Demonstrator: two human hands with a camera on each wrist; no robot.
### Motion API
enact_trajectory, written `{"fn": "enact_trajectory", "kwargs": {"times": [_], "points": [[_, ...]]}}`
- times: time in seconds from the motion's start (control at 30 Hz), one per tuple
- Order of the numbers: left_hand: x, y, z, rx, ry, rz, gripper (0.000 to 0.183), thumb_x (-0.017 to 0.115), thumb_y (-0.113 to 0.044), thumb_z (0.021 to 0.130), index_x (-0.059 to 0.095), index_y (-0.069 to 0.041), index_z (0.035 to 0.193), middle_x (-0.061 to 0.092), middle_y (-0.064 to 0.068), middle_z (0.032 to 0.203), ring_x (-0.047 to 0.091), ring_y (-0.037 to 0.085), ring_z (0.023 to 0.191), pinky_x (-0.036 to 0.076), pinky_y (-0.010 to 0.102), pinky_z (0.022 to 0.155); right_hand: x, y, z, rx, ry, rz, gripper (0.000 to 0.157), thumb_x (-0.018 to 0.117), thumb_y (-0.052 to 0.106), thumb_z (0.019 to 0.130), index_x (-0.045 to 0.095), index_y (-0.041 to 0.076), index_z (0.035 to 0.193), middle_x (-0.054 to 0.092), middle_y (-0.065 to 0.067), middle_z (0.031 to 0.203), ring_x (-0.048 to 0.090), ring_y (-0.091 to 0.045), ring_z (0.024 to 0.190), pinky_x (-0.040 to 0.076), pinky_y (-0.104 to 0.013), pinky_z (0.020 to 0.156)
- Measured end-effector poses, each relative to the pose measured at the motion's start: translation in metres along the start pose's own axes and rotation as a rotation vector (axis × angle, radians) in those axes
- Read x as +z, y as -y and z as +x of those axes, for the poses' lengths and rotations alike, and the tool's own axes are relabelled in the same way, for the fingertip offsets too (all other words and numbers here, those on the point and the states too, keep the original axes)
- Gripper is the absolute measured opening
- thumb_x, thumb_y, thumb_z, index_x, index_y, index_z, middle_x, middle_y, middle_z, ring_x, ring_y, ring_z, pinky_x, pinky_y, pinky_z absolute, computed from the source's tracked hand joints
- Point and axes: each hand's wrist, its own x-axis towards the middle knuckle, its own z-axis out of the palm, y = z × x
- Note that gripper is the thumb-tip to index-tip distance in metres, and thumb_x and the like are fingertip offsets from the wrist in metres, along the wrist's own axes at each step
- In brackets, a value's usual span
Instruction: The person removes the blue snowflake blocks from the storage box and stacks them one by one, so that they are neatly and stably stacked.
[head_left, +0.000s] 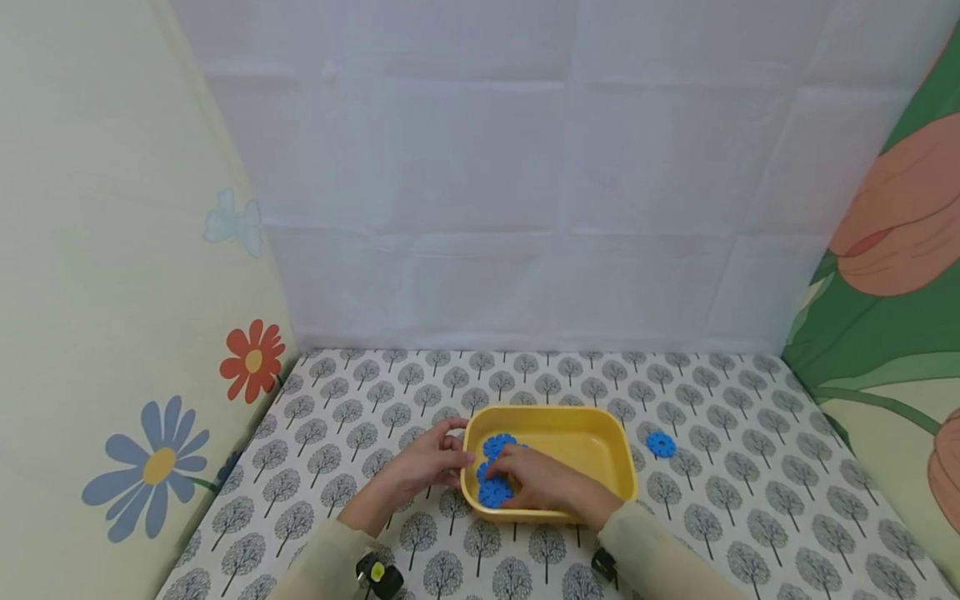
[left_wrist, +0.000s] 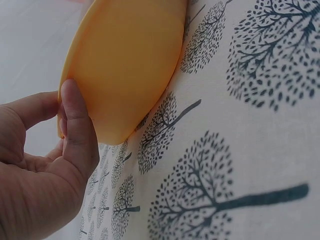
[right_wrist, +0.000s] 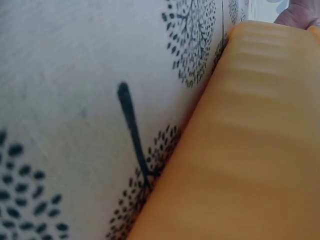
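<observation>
The right hand [head_left: 543,482] bends its fingers down over blue discs [head_left: 493,495] at the left end of the yellow tray [head_left: 588,446], lower centre; whether they grip one, I can't tell. Discs lie under and just left of those fingers, nearest that hand: round, no long axis, pointing nowhere. The left hand [head_left: 422,460] pinches the tray's left rim; the tray runs left to right.

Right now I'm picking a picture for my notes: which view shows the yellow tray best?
The head view: nearly the whole yellow tray shows, inside included, with blue discs at one end. The left wrist view shows only that end's outside, pinched by the left hand; the right wrist view, a long outer wall.
</observation>
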Motion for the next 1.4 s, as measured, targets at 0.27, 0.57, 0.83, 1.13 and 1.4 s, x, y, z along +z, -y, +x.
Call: {"fn": "enact_trajectory", "kwargs": {"times": [0.27, 0.57, 0.83, 1.13, 1.4], "points": [[0.0, 0.001, 0.001, -0.001, -0.003, 0.007, 0.066, 0.068, -0.009, 0.095, 0.034, -0.004, 0.152, 0.056, 0.007, 0.094, 0.064, 0.018, 0.077, 0.06, 0.03, 0.066, 0.001, 0.003, 0.002, 0.02, 0.0, -0.078, 0.038, 0.083, 0.031, 0.085, 0.073, 0.019, 0.121, 0.059, 0.009, 0.108, 0.05, -0.001, 0.089, 0.047, -0.019, 0.084], [0.0, 0.001, 0.001, -0.003, -0.001, 0.012, 0.065, 0.067, -0.01, 0.096, 0.034, -0.004, 0.152, 0.056, 0.008, 0.095, 0.064, 0.018, 0.077, 0.06, 0.03, 0.066, 0.002, 0.003, 0.001, 0.027, -0.06, -0.141, 0.041, 0.082, 0.035, 0.084, 0.072, 0.018, 0.12, 0.06, 0.008, 0.11, 0.051, -0.002, 0.089, 0.049, -0.019, 0.081], [0.0, 0.002, 0.001, 0.0, -0.009, 0.016, 0.065, 0.068, -0.009, 0.095, 0.035, -0.004, 0.151, 0.056, 0.008, 0.095, 0.064, 0.018, 0.077, 0.06, 0.031, 0.067, 0.0, 0.003, -0.001, 0.094, -0.116, -0.064, 0.044, 0.079, 0.031, 0.084, 0.07, 0.017, 0.125, 0.065, 0.004, 0.122, 0.059, -0.006, 0.105, 0.052, -0.027, 0.095], [0.0, 0.0, 0.0, -0.008, -0.02, 0.02, 0.066, 0.069, -0.01, 0.095, 0.034, -0.003, 0.151, 0.055, 0.008, 0.096, 0.064, 0.019, 0.078, 0.06, 0.031, 0.067, -0.006, 0.002, -0.01, 0.157, -0.191, 0.074, 0.049, 0.081, 0.03, 0.082, 0.068, 0.015, 0.126, 0.066, 0.005, 0.115, 0.058, -0.008, 0.101, 0.053, -0.033, 0.095], [0.001, -0.001, -0.001, 0.009, -0.012, 0.019, 0.067, 0.067, -0.009, 0.096, 0.032, -0.002, 0.152, 0.056, 0.008, 0.096, 0.064, 0.02, 0.078, 0.06, 0.031, 0.065, -0.015, 0.0, -0.026, 0.142, -0.267, 0.145, 0.049, 0.079, 0.029, 0.082, 0.067, 0.011, 0.126, 0.062, 0.005, 0.11, 0.057, -0.009, 0.093, 0.054, -0.027, 0.083]]}}
